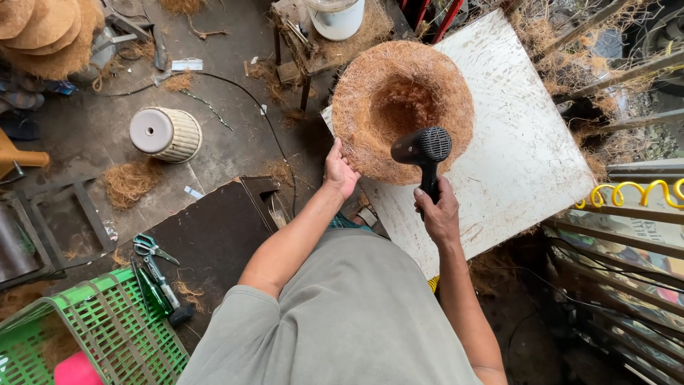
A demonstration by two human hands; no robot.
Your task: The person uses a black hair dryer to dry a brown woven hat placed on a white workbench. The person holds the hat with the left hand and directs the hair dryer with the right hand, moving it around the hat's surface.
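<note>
Left hand (339,173): gripping the near-left rim of the coir basket (402,110), fingers curled over the edge, thumb on the outside.
Right hand (439,214): wrapped tight around the handle of a black hair dryer (423,152), its barrel lying across the near rim of the basket.
Coir basket: a brown fibre bowl, mouth turned up towards the person, tipped a little, sitting on the near-left corner of the white tabletop (520,157) and overhanging that edge.
Tabletop: a square board set cornerwise, scuffed and dusted with loose fibre; its far-right half is bare.
Left side: concrete floor (92,128) with an overturned ribbed pot (166,134), tufts of fibre and a thin black cable (267,121) running past the table edge.
Near left: a dark board (214,235) carrying scissors (151,247), with a green plastic crate (100,331) just beside it.
Right side: a metal rail with a yellow coil (630,192), close against the tabletop's corner.
Far edge: a white bucket (336,16) on a low stand.
</note>
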